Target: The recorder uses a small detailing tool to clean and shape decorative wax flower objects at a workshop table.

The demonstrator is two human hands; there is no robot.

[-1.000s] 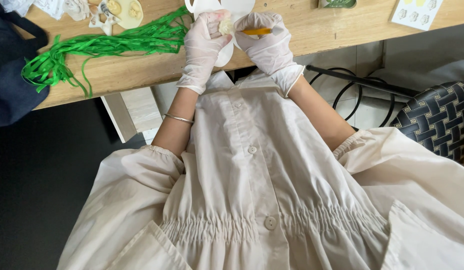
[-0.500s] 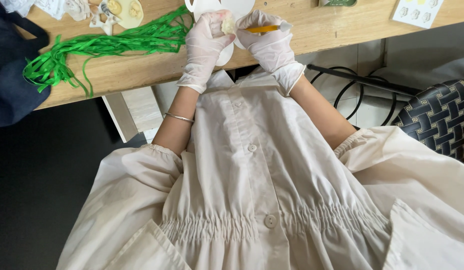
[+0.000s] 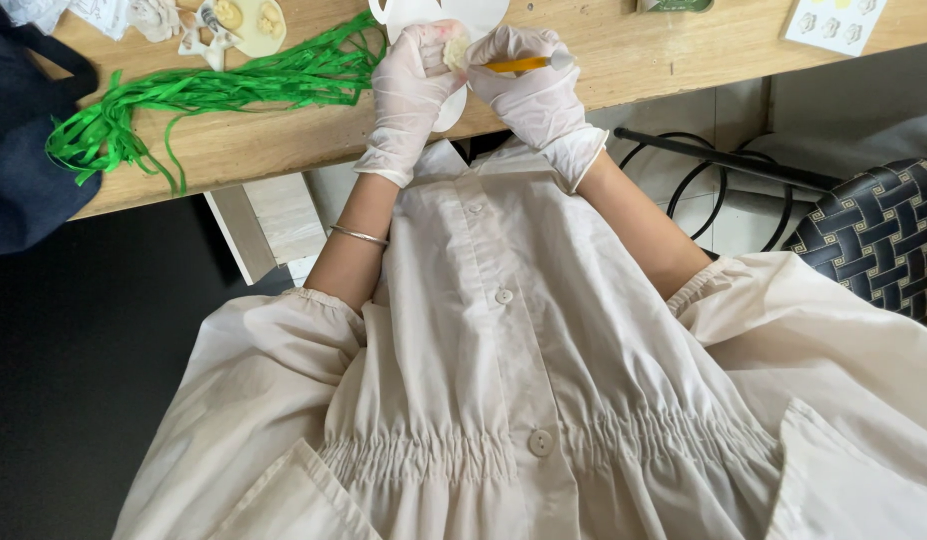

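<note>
Both gloves (image 3: pixel 409 95) white, thin. Tool (image 3: pixel 519 65) yellow-orange with a grey tip; small lump (image 3: pixel 456 50) pale cream with a pinkish patch. Worktop (image 3: pixel 284 140) light wood grain. Ribbon bundle (image 3: pixel 214 95) bright green. Dress (image 3: pixel 504 380) cream, plain, matching buttons. Chair (image 3: pixel 874 235) dark navy woven with a pale geometric pattern. Bag (image 3: pixel 29 170) dark navy.

Left hand (image 3: pixel 416 85) curled tighter round the small pale lump (image 3: pixel 456 50), thumb now across it. Right hand (image 3: pixel 532 88) nudged toward 9 o'clock, yellow stick (image 3: pixel 519 65) tilted flatter, tip closer to the lump.
</note>
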